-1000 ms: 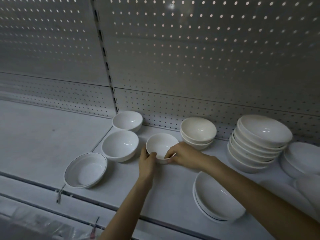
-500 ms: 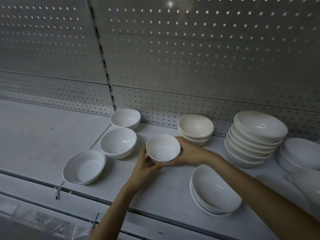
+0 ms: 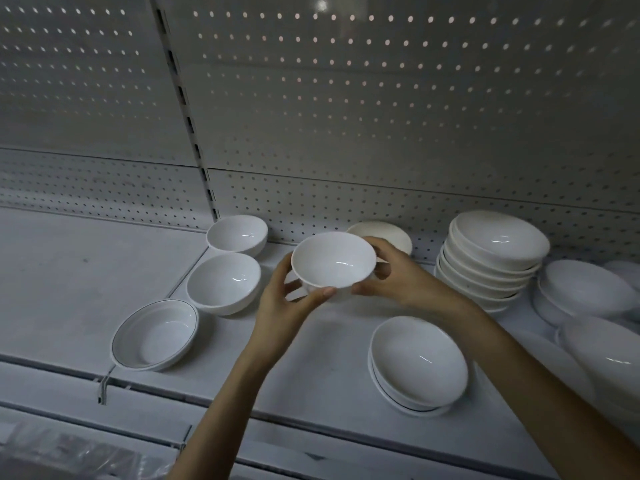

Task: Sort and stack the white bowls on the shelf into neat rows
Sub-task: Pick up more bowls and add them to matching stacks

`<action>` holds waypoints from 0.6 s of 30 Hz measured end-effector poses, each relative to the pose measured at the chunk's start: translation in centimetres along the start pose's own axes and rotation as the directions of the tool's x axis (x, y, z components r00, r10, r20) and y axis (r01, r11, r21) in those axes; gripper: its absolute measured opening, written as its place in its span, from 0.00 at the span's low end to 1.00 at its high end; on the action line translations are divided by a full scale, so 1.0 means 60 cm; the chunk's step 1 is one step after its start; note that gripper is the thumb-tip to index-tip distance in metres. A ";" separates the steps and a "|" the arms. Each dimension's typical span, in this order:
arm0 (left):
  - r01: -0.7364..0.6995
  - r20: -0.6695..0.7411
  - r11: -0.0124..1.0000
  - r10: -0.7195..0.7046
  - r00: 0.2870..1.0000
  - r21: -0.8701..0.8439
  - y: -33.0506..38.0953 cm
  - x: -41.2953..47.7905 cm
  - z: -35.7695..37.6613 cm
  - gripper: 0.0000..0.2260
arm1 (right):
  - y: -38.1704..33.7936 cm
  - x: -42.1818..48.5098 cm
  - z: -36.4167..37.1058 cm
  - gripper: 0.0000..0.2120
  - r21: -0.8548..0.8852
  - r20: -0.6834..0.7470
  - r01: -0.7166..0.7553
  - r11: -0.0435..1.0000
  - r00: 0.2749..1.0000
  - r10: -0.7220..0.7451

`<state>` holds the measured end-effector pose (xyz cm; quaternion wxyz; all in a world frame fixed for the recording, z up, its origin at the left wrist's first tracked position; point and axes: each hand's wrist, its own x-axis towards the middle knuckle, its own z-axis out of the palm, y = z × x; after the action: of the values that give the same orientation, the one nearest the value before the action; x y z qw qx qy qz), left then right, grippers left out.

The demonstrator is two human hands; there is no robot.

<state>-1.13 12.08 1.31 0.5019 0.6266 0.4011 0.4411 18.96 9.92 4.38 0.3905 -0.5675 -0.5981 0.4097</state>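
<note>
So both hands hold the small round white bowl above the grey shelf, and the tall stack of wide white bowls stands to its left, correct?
Not quite: in the head view the tall stack of wide white bowls stands to the right of the small round white bowl. The left hand and right hand do hold it above the grey shelf.

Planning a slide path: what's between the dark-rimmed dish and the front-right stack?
Head view: bare shelf, crossed only by the left forearm, separates the dish from the stack.
</note>
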 end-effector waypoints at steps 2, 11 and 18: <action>-0.043 0.045 0.999 0.043 0.998 -0.009 0.020 -0.008 0.011 0.35 | -0.011 -0.036 -0.010 0.37 0.032 -0.051 0.028 0.999 0.998 -0.026; -0.088 0.300 0.996 0.082 0.950 0.005 0.027 -0.062 0.065 0.38 | 0.014 -0.195 -0.002 0.48 0.133 -0.331 0.072 0.988 0.943 -0.024; -0.097 0.416 0.992 0.057 0.908 0.076 0.005 -0.086 0.077 0.33 | 0.052 -0.250 0.034 0.48 0.155 -0.438 0.040 0.987 0.899 0.032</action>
<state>1.82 5.88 0.33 0.5271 0.7441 0.2814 0.2986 18.93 -5.08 0.72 0.5602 -0.6106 -0.4611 0.3172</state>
